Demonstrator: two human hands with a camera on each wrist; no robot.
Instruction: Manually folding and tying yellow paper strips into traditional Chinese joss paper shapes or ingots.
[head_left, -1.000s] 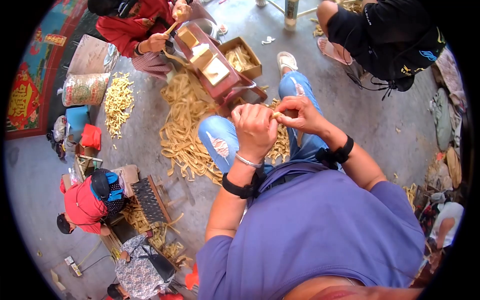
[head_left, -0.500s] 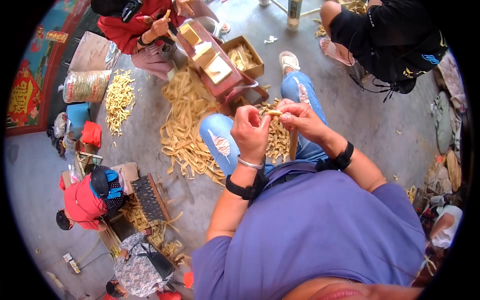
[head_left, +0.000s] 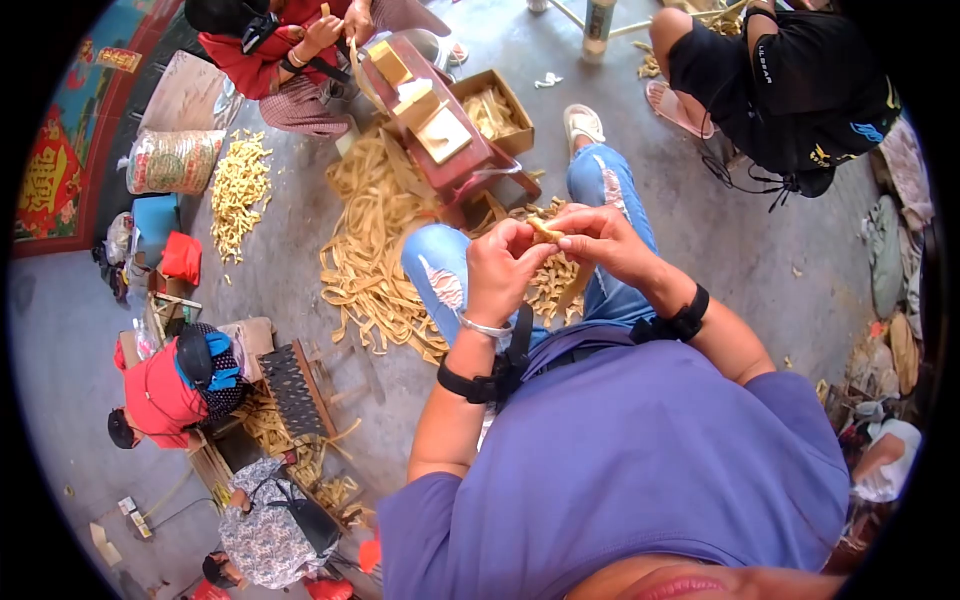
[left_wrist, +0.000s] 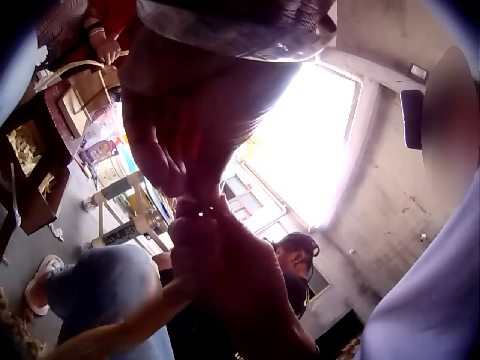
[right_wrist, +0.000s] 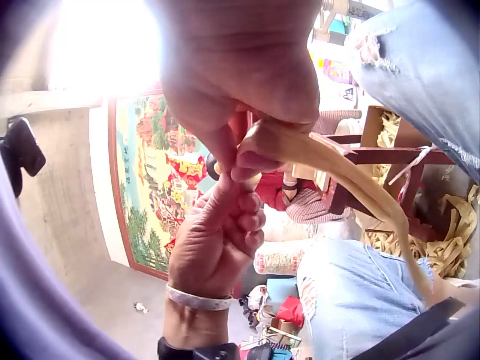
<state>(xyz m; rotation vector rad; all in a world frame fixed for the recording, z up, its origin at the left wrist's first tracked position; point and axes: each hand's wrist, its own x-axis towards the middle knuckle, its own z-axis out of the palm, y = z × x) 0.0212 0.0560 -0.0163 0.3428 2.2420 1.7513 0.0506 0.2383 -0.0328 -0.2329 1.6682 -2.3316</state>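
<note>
A small yellowish folded piece [head_left: 546, 232] is pinched between both hands above the lap in the head view. My left hand [head_left: 497, 272] holds its left end with thumb and curled fingers; my right hand [head_left: 612, 246] pinches the other end. From my right hand [right_wrist: 240, 75], a long tan strip [right_wrist: 360, 184] trails down in the right wrist view, where my left hand [right_wrist: 212, 247] meets it at the fingertips. Both hands are dark in the left wrist view, the left [left_wrist: 202, 112] above the right [left_wrist: 236, 285], and the piece cannot be made out there.
Past the knees stands a red bench [head_left: 465, 162] with blocks, beside a cardboard box [head_left: 521, 130]. Long strips [head_left: 375, 270] lie heaped on the floor, with short knotted pieces [head_left: 550, 290] between the legs. Other people sit at the upper left, upper right and lower left.
My left hand has turned and shifted slightly left and down from its raised position, so more of the piece shows between the fingertips. The person in red has moved their hands.
</note>
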